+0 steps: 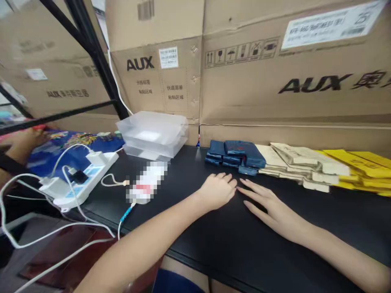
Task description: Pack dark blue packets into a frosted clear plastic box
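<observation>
My left hand [218,189] rests palm down on the black table [214,232], its fingers loosely bent with small gaps between them. No object shows in it. Close beside it, my right hand [271,207] lies flat with fingers spread, their tips almost touching the left hand. Just beyond both hands is a stack of dark blue flat packets [235,154]. To its right, cream packets [305,160] lie in a pile, followed by yellow packets [360,167] at the right edge.
Left of my hands lies a blurred-out phone [148,183] on a charging cable. Translucent plastic boxes [152,134] stand at the back. A white power strip [88,179] with plugs and cords sits left. Large cardboard [244,93] forms the back wall. Another person's arm [23,144] shows far left.
</observation>
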Tool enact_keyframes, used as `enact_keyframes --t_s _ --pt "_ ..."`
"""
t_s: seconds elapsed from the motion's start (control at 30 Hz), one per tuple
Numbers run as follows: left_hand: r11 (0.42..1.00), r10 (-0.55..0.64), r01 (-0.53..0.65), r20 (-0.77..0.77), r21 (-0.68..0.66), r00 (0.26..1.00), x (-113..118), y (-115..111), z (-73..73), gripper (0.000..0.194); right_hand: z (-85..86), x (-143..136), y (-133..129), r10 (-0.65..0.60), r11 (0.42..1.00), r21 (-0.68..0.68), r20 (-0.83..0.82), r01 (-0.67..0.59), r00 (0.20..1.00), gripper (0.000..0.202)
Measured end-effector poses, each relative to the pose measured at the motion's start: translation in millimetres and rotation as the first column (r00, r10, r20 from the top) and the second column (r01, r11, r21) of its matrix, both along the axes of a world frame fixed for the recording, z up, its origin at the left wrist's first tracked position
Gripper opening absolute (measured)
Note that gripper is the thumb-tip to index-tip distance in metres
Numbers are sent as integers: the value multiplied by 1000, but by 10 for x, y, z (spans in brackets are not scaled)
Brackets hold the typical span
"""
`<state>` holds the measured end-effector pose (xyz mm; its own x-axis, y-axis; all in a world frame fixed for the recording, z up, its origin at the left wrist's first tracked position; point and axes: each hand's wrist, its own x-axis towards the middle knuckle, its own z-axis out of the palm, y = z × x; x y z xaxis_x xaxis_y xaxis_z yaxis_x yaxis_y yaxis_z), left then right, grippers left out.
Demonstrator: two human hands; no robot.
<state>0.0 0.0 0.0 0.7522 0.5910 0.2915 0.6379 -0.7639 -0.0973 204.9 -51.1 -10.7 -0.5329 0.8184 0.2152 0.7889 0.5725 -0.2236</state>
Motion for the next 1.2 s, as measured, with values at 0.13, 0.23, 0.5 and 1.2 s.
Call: enact_keyframes --t_s 0.13,0.23,0.5,1.2 --pt "1000 7 -7 -7 -14 1000 12 -13 -2 30 1 36 -21 -1 1000 -1 -16 1 1000 51" --pt "999 1 -1 -1 -41 1000 2 -19 -1 32 -10 58 -15 1 1000 3 -30 -1 1000 49" --pt "989 17 -14 16 -150 1000 -50 -35 12 43 -61 73 19 -4 1000 -3 -45 3 999 57" --pt "992 13 -11 13 -126 1000 -51 -45 -13 41 -36 69 14 -43 999 -21 -24 43 999 59"
